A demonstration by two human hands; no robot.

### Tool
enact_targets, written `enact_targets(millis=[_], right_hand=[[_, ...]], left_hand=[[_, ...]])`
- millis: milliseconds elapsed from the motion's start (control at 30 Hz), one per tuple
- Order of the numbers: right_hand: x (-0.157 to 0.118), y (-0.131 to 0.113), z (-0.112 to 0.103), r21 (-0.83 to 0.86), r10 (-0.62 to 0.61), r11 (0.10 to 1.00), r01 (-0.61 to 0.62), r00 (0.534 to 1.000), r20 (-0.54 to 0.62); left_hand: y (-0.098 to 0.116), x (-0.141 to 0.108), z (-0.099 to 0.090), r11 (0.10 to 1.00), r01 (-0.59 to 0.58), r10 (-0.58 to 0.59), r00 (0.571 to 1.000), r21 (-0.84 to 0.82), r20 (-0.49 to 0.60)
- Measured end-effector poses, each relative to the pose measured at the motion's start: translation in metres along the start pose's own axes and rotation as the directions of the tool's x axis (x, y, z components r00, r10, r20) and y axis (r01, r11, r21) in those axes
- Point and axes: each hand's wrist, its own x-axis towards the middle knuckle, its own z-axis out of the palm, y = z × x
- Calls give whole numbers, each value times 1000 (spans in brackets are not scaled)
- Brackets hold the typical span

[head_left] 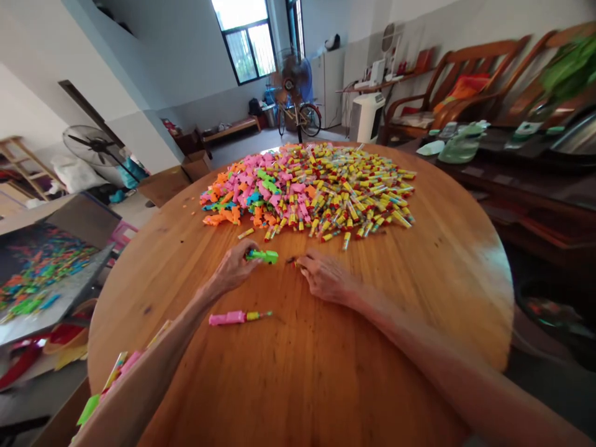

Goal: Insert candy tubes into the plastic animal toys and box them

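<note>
My left hand [236, 266] holds a green toy piece [265, 256] with a bit of blue near the fingers. To its right, my right hand [326, 274] is closed on a small dark red and yellow piece [292, 262], blurred and partly hidden by the fingertips. The two held pieces are a short gap apart. Nearer to me on the wooden table [298, 385] lies a pink toy piece [227, 318] joined to a yellow-wrapped tube. Beyond my hands is a heap of yellow-wrapped tubes [354, 192], with pink, orange and green toy pieces [251, 186] on its left side.
A box [69, 397] with assembled toys stands at the table's near left edge, partly behind my left forearm. Farther left, another large box [93, 217] holds many coloured pieces. A fan [289, 84] stands behind the table; wooden chairs [447, 68] are at the right.
</note>
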Motion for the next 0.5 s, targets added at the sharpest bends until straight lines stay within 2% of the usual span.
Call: enact_targets(millis=[67, 167, 267, 500], right_hand=[[0, -3, 2, 10, -17, 1000, 17, 1000, 5], [0, -7, 7, -15, -43, 999, 43, 999, 17], [0, -8, 10, -27, -58, 998, 58, 998, -1], [3, -15, 13, -40, -44, 998, 43, 999, -25]], left_hand=[[7, -21, 7, 993, -88, 93, 994, -75, 60], [14, -36, 17, 989, -145, 146, 980, -18, 133], [20, -35, 20, 986, -163, 156, 976, 33, 153], [32, -24, 24, 981, -189, 180, 970, 42, 163]])
